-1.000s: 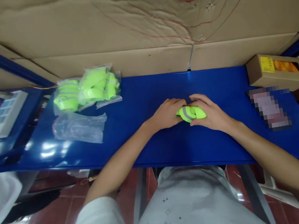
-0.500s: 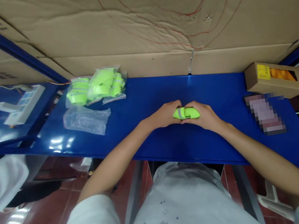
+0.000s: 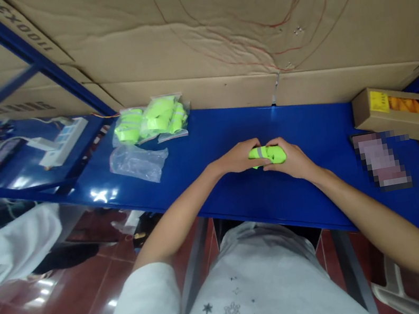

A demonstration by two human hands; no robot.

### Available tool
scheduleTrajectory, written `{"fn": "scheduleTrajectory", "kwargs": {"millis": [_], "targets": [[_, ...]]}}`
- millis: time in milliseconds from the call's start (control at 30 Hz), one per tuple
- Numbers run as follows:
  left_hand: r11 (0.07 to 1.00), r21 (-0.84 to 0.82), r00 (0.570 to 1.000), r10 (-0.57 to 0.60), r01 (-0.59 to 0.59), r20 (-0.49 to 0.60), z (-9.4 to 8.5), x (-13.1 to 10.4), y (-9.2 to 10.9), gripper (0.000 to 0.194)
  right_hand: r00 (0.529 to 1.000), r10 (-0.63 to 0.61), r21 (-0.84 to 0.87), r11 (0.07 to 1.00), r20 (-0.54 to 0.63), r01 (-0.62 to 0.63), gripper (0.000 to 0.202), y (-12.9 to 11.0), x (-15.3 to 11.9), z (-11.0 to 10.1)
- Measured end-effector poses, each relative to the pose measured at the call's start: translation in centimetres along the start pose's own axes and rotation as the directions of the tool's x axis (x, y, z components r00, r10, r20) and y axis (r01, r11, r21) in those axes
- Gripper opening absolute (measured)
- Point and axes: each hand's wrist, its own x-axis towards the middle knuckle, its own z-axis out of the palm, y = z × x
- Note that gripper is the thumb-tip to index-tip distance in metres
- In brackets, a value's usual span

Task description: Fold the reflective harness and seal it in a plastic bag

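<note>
A neon yellow-green folded strap (image 3: 274,154) with a grey band is between my two hands, just above the blue table (image 3: 235,193). My left hand (image 3: 242,156) grips its left end, fingers wrapped round it. Around the right end, my right hand (image 3: 292,160) is closed, thumb in front. Back left on the table lie clear bags (image 3: 160,117) holding more neon yellow-green straps. Nearer the front edge than these is a crumpled clear plastic bag (image 3: 139,162) with nothing visible inside.
At the right stand a cardboard box (image 3: 360,111) with orange contents and a pixelated flat object (image 3: 382,160). A white power strip (image 3: 66,143) lies at the left, past the blue frame. Another person's white sleeve (image 3: 19,245) shows at the left edge. Cardboard (image 3: 178,65) walls the back.
The view has shifted left, so most things sit farther right. Both hands still hold the strap, which shows slightly turned, with its grey band in a different position between the fingers.
</note>
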Motion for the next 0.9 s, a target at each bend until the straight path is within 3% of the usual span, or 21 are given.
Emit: {"fn": "scheduleTrajectory", "kwargs": {"millis": [100,300,500,700,800,900], "targets": [[0.999,-0.036,1.0,0.019,-0.018,0.012,-0.1,0.0,-0.2,0.044,0.999,-0.033,0.068,0.997,0.02,0.032,0.07,-0.1,0.0,-0.1],[0.995,-0.101,0.999,0.017,-0.013,0.048,-0.4,-0.1,-0.5,0.037,1.0,-0.004,0.102,0.995,-0.005,0.004,0.059,0.0,0.5,0.1],[0.994,-0.109,1.0,0.019,-0.016,0.023,0.0,-0.5,-0.9,0.046,0.999,-0.039,0.021,0.999,0.017,0.038,0.062,-0.2,0.4,-0.1],[0.967,-0.256,0.998,-0.017,0.003,-0.055,0.7,-0.9,-1.4,0.057,0.999,-0.045,-0.03,0.999,-0.014,0.044,0.04,-0.9,0.2,0.3],[0.969,-0.247,0.996,-0.024,0.003,-0.083,1.3,-1.1,-0.8,0.056,0.998,-0.034,-0.005,0.999,-0.051,0.033,0.032,-1.3,0.1,0.5],[0.966,-0.256,0.993,-0.007,-0.025,-0.121,1.2,-2.0,0.0,0.07,0.997,0.004,0.046,0.999,-0.072,-0.001,0.033,-1.4,0.0,0.7]]}}
